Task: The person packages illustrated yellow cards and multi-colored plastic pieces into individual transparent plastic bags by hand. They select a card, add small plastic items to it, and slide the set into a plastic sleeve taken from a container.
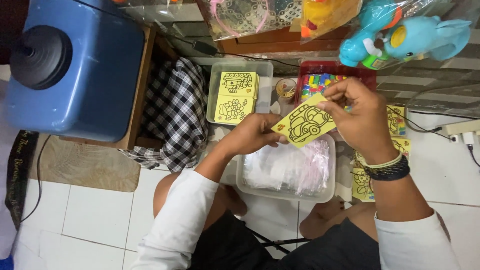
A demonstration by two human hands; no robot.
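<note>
Both my hands hold one yellow card [305, 124] printed with a black outline of a car, above the floor. My left hand [252, 133] pinches its lower left corner. My right hand [356, 116] grips its upper right edge with the fingers curled over it. Under the card sits a clear plastic tub [240, 180] filled with small clear plastic bags [290, 170].
A second clear tub [214, 75] holds more yellow outline cards [235, 95]. A red tray [367, 72] holds small coloured pieces, with a small round cup [285, 88] beside it. More yellow cards [362, 182] lie right. A blue container [75, 70] and checked cloth [172, 115] lie left; bagged toys [400, 37] hang above.
</note>
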